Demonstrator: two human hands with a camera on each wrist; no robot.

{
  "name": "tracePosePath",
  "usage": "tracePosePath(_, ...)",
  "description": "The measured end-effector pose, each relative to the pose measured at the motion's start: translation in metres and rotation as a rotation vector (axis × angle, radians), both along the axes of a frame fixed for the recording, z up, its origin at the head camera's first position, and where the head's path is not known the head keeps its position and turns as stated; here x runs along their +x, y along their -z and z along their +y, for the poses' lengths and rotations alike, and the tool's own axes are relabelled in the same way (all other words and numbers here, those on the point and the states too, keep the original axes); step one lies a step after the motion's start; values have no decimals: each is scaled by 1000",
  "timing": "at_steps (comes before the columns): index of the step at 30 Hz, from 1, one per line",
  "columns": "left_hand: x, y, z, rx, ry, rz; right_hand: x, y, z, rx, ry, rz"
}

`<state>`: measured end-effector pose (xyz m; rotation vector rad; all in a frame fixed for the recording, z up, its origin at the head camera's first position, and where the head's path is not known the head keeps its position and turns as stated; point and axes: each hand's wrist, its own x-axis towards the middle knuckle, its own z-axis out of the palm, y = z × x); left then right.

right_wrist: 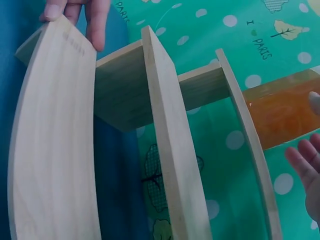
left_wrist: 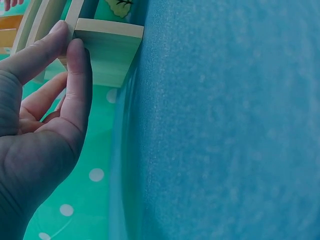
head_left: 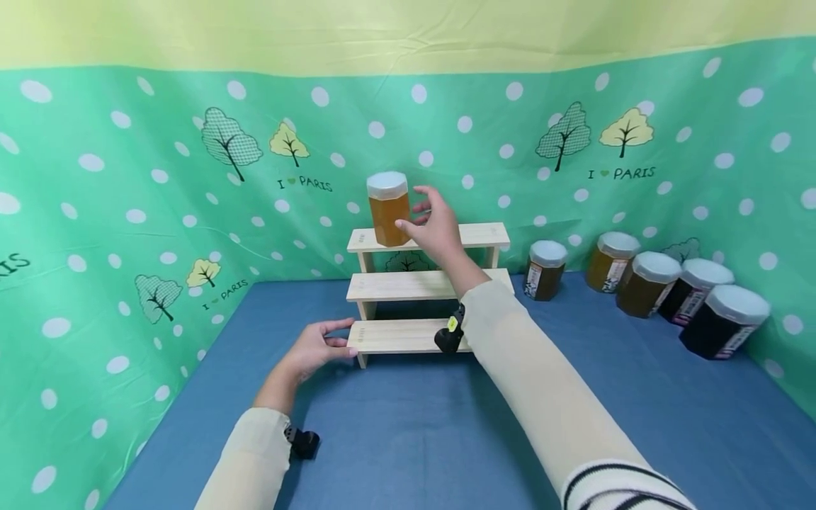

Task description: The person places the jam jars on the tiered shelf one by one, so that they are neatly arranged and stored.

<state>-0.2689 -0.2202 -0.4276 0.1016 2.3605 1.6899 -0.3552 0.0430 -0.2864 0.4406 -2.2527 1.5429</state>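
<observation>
The honey jar (head_left: 387, 208) stands on the top step of the wooden stepped shelf (head_left: 421, 285), far centre. The right hand (head_left: 433, 227) hovers just beside it, fingers spread. The left hand (head_left: 315, 347) lies relaxed, fingertips touching the lowest step's left end.

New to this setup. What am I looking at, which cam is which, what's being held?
No robot here: a person works with bare hands, wearing three cameras. The wide picture is from the head; the two close-ups are from the wrists.

On the blue tabletop stands a three-step wooden rack. A jar of amber honey sits on its top step. Five more white-lidded jars stand in a row to the right.

The left hand rests its fingertips against the left end of the bottom step, steadying it. The right hand is open beside the honey jar, apparently not gripping it. The right wrist view shows its fingertips just apart from the jar.
</observation>
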Motion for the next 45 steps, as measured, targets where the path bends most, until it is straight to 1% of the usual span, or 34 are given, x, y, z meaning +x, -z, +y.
tracePosePath(8, 0, 1, -1, 6, -7, -5, 9, 12, 4, -67, -37, 35)
tracePosePath(13, 1, 0, -2, 19, -11, -5, 16, 18, 9, -90, -46, 69)
tracePosePath(19, 2, -1, -1, 18, -10, -10, 23, 26, 17, -151, -63, 110)
tracePosePath(28, 2, -2, 0, 15, -7, -9, 36, 32, 33, -172, -115, 162)
tracePosePath(34, 2, -3, 0, 17, -6, -7, 49, 36, 47, -161, -125, 179)
tracePosePath(39, 1, -1, 1, 33, 6, -5, 61, 39, 59, -131, -122, 160)
tracePosePath(43, 1, 0, 1, 36, 13, -6, 82, 29, 66, -112, -125, 164)
tracePosePath(45, 0, 0, 2, 32, 4, -11, 92, 24, 70, -93, -117, 177)
